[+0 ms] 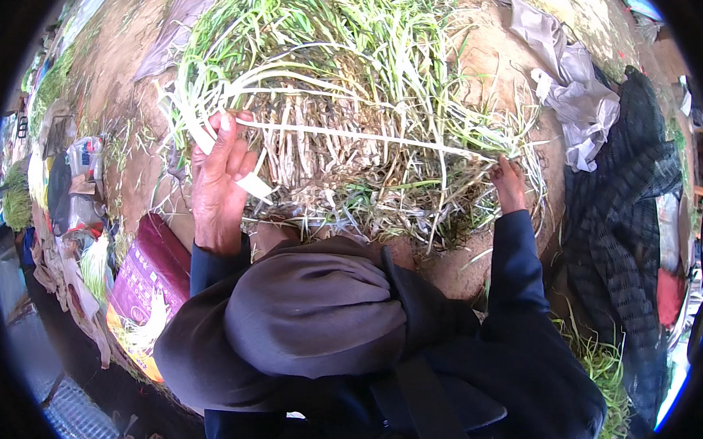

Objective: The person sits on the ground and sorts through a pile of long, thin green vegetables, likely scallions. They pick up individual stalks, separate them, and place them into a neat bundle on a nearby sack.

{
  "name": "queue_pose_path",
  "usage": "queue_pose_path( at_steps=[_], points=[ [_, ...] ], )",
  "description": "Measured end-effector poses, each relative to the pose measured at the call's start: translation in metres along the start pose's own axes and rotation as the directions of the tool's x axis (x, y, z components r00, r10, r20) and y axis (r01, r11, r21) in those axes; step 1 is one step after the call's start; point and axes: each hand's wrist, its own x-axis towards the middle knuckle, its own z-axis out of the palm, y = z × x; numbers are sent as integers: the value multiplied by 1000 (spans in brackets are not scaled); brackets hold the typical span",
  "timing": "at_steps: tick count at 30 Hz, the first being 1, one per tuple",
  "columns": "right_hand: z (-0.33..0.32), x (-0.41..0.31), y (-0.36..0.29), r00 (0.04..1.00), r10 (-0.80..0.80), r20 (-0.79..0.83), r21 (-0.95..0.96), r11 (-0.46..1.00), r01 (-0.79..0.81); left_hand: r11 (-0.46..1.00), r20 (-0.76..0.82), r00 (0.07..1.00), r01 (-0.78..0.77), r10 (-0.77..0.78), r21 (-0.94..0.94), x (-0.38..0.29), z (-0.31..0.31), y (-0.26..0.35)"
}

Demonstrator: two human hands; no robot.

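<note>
My left hand (221, 172) is closed on several pale leafy stalks (199, 127), with their green leaves spreading out beyond the fingers. A broad whitish stalk end (254, 186) sticks out below its fingers. One long, thin pale strand (355, 135) runs nearly straight from this hand across to my right hand (509, 182), which pinches its other end between the fingertips. Beneath and beyond the strand lies a large heap of green leafy stalks (337, 19). Their whitish stalk bases (314, 141) point towards me, and loose trimmings (381, 203) lie nearer my legs.
On the left are a purple printed bag (149, 275) and a clear plastic bag (85, 178). A small bundle of pale stalks (96, 267) lies nearby. Crumpled grey sheeting (574, 100) and dark netting (607, 219) lie on the right. More greens (603, 389) are at lower right.
</note>
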Motion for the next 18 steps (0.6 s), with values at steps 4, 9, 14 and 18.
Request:
queue_pose_path(
  at_steps=[4,9,14,18],
  points=[
    [-53,36,9,988,-40,-149,-81,996,28,992,-127,990,-81,69,-93,1,-5,24],
    [-67,22,-17,999,-48,-2,-836,549,24,1000,-35,999,-11,11,9,-6,-2,28],
    [-9,-36,-49,805,-472,359,-924,-299,236,991,2,993,113,-114,71,-5,6,13],
    [42,-72,-79,791,-513,333,-932,-308,192,983,60,984,162,-167,84,-4,6,9]
  ],
)
